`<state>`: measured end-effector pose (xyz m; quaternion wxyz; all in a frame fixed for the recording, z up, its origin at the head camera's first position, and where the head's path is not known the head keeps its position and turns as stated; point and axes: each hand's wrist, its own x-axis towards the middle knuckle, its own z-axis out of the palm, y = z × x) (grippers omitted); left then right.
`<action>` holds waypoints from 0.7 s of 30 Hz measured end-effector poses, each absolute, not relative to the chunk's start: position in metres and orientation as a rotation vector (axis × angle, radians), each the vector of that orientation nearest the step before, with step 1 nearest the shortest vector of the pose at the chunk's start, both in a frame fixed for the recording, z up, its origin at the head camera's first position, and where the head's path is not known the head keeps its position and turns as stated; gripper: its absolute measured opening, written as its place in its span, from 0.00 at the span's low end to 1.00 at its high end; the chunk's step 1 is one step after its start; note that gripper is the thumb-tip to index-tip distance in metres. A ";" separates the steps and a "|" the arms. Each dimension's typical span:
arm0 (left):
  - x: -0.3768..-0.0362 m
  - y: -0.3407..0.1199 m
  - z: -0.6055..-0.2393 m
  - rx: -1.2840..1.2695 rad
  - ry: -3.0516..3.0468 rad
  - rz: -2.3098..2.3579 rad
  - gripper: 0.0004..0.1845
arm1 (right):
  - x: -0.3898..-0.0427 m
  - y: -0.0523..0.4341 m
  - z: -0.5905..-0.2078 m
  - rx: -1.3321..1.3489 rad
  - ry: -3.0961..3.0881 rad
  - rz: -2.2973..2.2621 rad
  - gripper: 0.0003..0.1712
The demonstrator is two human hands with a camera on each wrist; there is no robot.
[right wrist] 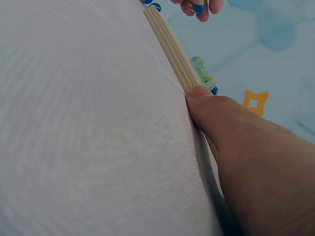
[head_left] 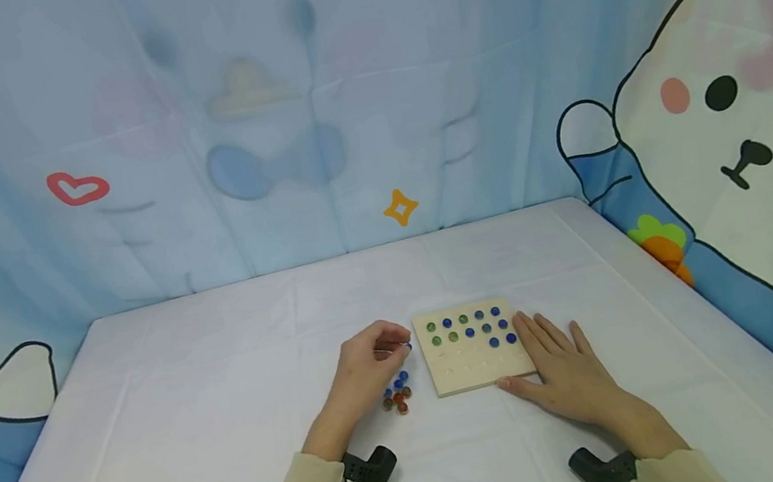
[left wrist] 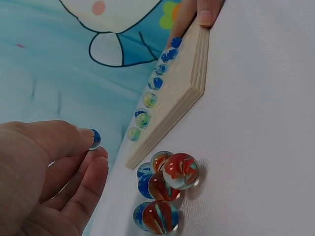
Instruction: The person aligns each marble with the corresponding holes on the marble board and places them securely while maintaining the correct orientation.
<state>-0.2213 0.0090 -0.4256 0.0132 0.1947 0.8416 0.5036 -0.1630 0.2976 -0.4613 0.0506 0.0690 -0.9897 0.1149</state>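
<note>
Marbles (head_left: 397,395) loose beside wooden board (head_left: 478,368), between left hand (head_left: 368,366) and table edge.

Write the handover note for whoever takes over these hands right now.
Left hand: pinches one blue marble between thumb and fingertips, just left of the board.
Right hand: lies flat on the cloth, thumb against the board's near edge, steadying it.
Loose marbles: a small red and blue cluster by the board's left near corner.
Done: the board's far rows hold green and blue marbles.
Left: the near rows of holes are empty; the pinched marble is not yet placed.
</note>
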 end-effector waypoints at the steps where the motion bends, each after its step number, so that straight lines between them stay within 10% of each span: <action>1: -0.221 0.010 -0.425 0.602 2.613 1.569 0.08 | -0.163 0.297 -0.461 0.210 -3.013 0.350 0.62; 21: -0.221 0.040 -0.421 0.663 2.527 1.596 0.09 | -0.163 0.297 -0.460 0.207 -3.020 0.341 0.62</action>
